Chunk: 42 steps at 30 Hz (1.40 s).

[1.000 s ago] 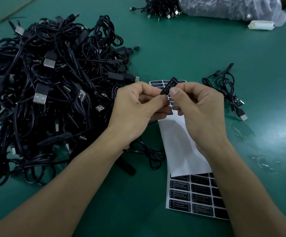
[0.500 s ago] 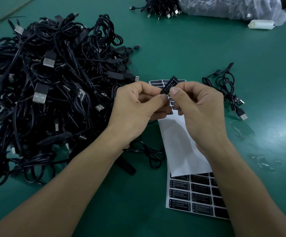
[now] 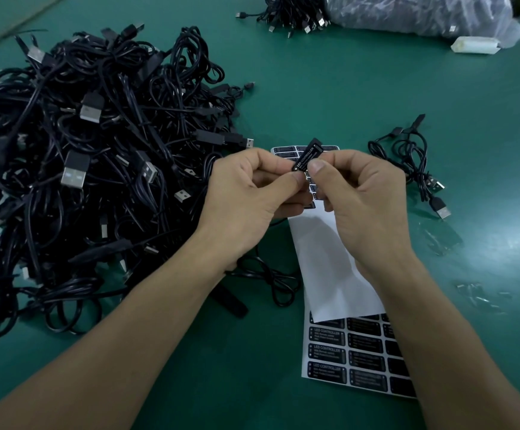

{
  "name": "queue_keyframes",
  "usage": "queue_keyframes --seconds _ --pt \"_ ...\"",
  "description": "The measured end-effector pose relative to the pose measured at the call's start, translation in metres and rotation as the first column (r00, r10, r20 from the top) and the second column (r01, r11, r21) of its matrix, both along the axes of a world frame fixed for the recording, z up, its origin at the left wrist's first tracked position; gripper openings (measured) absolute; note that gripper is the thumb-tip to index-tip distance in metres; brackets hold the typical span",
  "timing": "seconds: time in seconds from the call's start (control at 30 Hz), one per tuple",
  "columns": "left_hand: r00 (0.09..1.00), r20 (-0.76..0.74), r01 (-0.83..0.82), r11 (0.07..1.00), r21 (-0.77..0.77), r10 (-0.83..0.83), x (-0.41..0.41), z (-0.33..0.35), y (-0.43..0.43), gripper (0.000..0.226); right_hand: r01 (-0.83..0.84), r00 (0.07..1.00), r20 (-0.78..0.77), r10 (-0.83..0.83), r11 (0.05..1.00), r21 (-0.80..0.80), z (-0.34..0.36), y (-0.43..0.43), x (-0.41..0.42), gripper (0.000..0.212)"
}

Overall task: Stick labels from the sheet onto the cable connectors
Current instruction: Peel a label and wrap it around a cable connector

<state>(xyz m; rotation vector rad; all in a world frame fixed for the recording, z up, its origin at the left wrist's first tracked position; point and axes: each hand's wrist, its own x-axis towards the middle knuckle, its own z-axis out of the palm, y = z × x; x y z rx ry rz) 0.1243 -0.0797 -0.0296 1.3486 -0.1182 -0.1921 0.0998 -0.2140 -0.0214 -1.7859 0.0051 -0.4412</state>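
Note:
A small black cable connector (image 3: 307,154) with a black "LED CONTROLLER" label on its face is held above the table centre. My left hand (image 3: 249,200) pinches its lower end between thumb and fingers. My right hand (image 3: 361,197) pinches it from the right, thumb tip on the label. Its cable (image 3: 271,280) trails down under my left wrist. Below the hands lies the label sheet (image 3: 342,355), with rows of black labels at its near end, a bare white stretch in the middle and more labels at the far end (image 3: 286,150).
A big tangled pile of black USB cables (image 3: 91,169) fills the left of the green table (image 3: 345,88). One coiled cable (image 3: 414,162) lies to the right. More cables (image 3: 293,17), a plastic bag (image 3: 420,13) and a white roll (image 3: 476,45) sit at the far edge.
Almost nothing: both hands keep pinching the connector at the same spot, with only a slight shift of the fingers.

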Motion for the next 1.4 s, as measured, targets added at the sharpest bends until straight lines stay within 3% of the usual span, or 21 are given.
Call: queue_keyframes --seconds 1.4 --pt "0.999 0.043 -0.033 0.998 0.045 0.031 -0.0035 0.0021 -0.0002 0.010 0.100 0.994 0.038 -0.100 0.995 0.001 0.0010 0.0067 -0.0047 0.015"
